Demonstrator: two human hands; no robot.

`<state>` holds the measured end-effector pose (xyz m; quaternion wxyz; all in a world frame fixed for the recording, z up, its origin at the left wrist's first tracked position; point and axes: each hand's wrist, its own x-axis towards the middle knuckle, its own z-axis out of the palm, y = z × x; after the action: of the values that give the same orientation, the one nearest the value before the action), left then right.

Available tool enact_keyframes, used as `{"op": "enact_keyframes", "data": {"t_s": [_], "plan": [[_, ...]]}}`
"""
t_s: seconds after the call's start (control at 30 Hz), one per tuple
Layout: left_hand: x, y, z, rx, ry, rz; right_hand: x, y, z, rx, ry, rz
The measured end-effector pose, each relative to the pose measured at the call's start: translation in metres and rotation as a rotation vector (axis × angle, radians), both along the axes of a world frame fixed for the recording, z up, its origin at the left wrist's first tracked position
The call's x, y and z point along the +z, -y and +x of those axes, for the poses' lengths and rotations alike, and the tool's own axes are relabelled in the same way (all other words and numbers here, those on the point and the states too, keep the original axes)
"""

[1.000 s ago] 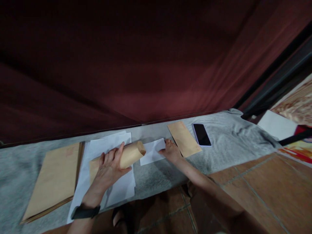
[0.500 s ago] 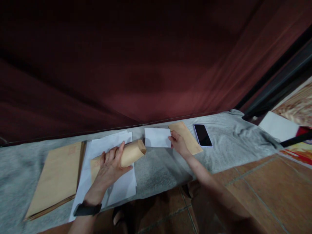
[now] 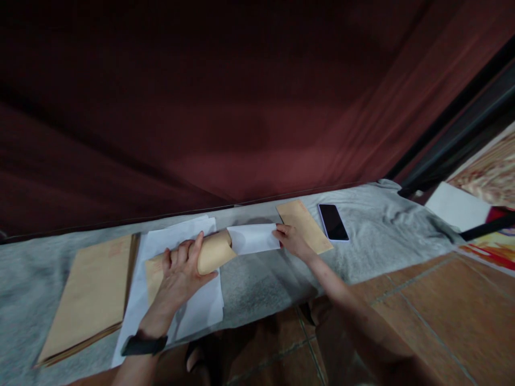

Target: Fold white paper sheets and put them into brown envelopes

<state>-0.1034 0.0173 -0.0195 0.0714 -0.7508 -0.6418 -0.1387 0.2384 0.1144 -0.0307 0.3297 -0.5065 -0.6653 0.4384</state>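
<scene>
**Folded white sheet at the mouth of a brown envelope**

Head view: Low in the frame, left of centre, the left hand [image 3: 181, 271] lies over a brown envelope [image 3: 209, 254] whose right end is bowed open into a rounded mouth. The fingers curl across the top of the envelope and the thumb runs along its near side, so the hand is wrapped around it and holds it. A dark band sits on that wrist.

Just right of centre, the right hand [image 3: 292, 241] pinches the right edge of a folded white sheet [image 3: 253, 238] between thumb and fingers. The sheet's left end touches the envelope's open mouth; whether it has gone inside cannot be told.

Under the left hand and envelope lie loose white papers [image 3: 193, 308], spread on a grey cloth [image 3: 261, 284] that runs across the lower frame. At lower left a stack of brown envelopes [image 3: 88, 292] lies flat beside the papers. Right of the right hand, a single brown envelope [image 3: 303, 225] lies flat, partly behind the fingers, and just beyond it is a dark phone [image 3: 333, 221], screen black. A dark red curtain [image 3: 241, 107] fills the upper frame, and brown floor tiles [image 3: 434, 311] fill the lower right.

No brand, label or writing can be read on any paper, envelope or the phone.
</scene>
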Motion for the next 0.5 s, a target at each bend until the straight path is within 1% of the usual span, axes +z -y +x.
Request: {"op": "enact_keyframes", "data": {"t_s": [0.07, 0.17, 0.3, 0.5], "plan": [[0.0009, 0.0000, 0.0009, -0.002, -0.008, 0.009, 0.0045, -0.0005, 0.0025, 0.051, 0.059, -0.060], [0.0011, -0.0001, 0.0021, -0.023, -0.040, 0.027, 0.0086, -0.0019, 0.0049, 0.094, 0.101, -0.106], [0.0010, -0.0005, 0.0035, -0.039, -0.051, 0.043, 0.0083, -0.0014, 0.0040, 0.117, 0.121, -0.144], [0.0015, -0.0012, 0.0070, -0.073, -0.030, 0.024, 0.0073, 0.0033, -0.0019, 0.133, 0.125, -0.168]]}}
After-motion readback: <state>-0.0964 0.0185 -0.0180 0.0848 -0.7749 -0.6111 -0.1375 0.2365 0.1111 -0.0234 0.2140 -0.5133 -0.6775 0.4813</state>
